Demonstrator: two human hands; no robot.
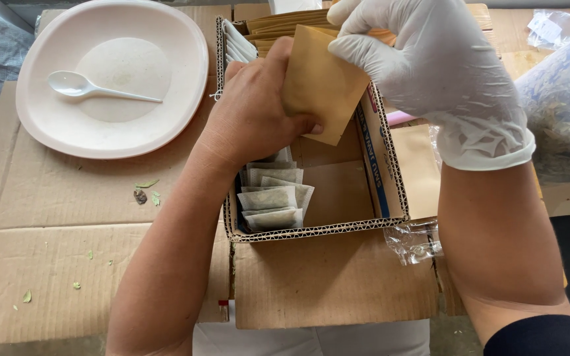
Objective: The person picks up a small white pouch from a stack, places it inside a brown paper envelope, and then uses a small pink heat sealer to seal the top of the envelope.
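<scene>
I see my bare left hand (258,112) and gloved right hand (430,66) both pinching a brown envelope (321,82) above the cardboard box (324,231); a loose pinch could drop it onto the tea bags (273,198).

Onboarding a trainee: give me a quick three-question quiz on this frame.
1. True or false: the right hand wears a white glove.
2. What lies on the plate? A) fork B) white spoon C) knife
3. What do the left hand and the right hand hold together over the cardboard box?

Key:
1. True
2. B
3. A brown paper envelope; small tea bags stand in the box below.
</scene>
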